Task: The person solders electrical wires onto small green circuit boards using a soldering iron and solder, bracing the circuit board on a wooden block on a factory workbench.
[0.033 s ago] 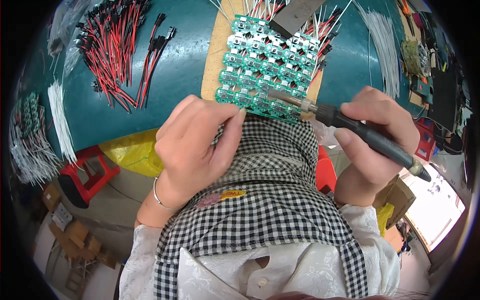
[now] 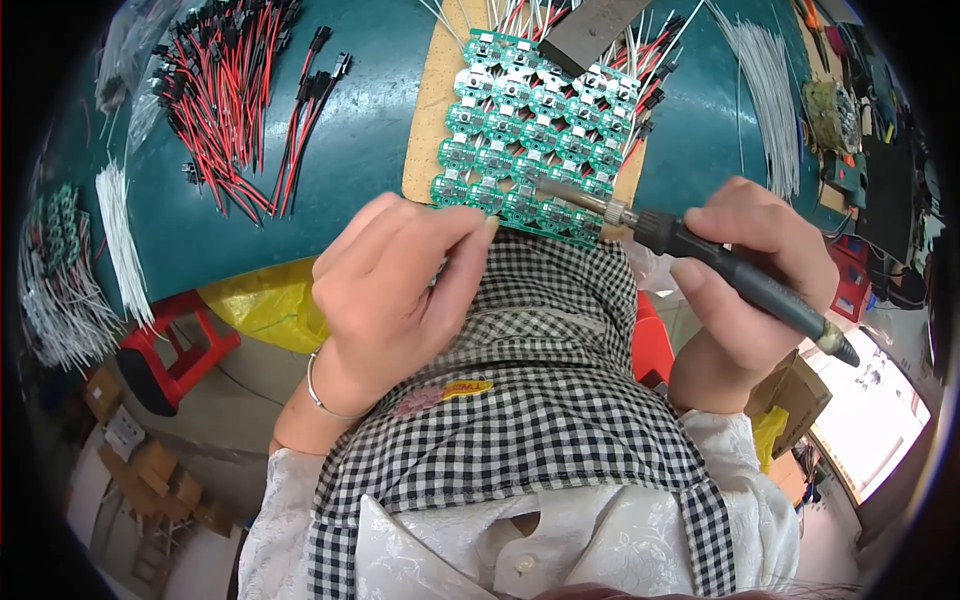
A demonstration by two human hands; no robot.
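Observation:
My right hand [image 2: 765,270] is wrapped round the black handle of a soldering iron [image 2: 700,247]. The iron's metal tip reaches left over the near rows of a panel of small green circuit boards [image 2: 530,130]. At the panel's near edge, my left hand [image 2: 390,275] is closed in a pinch, thumb against forefinger. Whatever lies between those fingertips is hidden or too small to name. The panel rests on a tan board [image 2: 425,150], with white and red wires showing beyond its far edge. A dark metal bar [image 2: 590,35] lies across the panel's far side.
Red-and-black connector wires [image 2: 225,100] lie piled on the green tabletop [image 2: 370,110] at left. White wire bundles [image 2: 122,240] lie at the left edge, and more white wires [image 2: 760,90] at right. A red stool [image 2: 175,355] stands below the table.

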